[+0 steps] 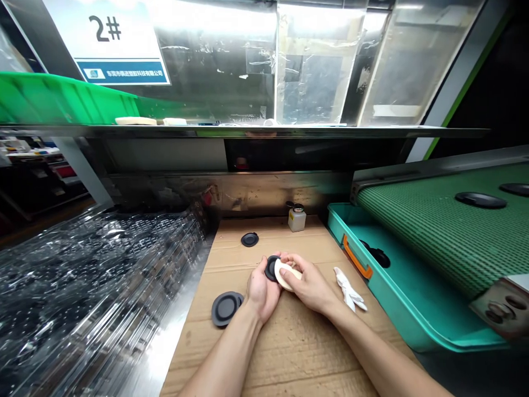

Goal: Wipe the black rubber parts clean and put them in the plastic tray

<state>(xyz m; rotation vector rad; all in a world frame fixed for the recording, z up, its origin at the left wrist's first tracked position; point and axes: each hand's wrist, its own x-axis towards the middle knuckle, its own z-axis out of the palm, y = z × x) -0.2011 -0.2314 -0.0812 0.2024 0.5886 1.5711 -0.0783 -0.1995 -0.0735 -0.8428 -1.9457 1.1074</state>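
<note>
My left hand (pixel 263 292) is closed around a small black round lid (pixel 270 268), held just above the cardboard sheet (pixel 306 342). A cream-white round pad (pixel 286 278) is pinched in my right hand (pixel 308 281) and covers part of that lid. To the left of my left forearm lies a larger dark round lid (pixel 226 310). Farther back on the cardboard sits another small black lid (pixel 249 239). A white cloth or glove (pixel 349 289) lies to the right of my right hand.
Clear plastic trays (pixel 95 286) are stacked at the left. A white bottle (pixel 296 218) stands at the back. At right, a teal bin (pixel 397 309) holds black parts beside a green conveyor belt (pixel 438 231). Above runs a metal shelf (pixel 248 131) with a green crate (pixel 61 99).
</note>
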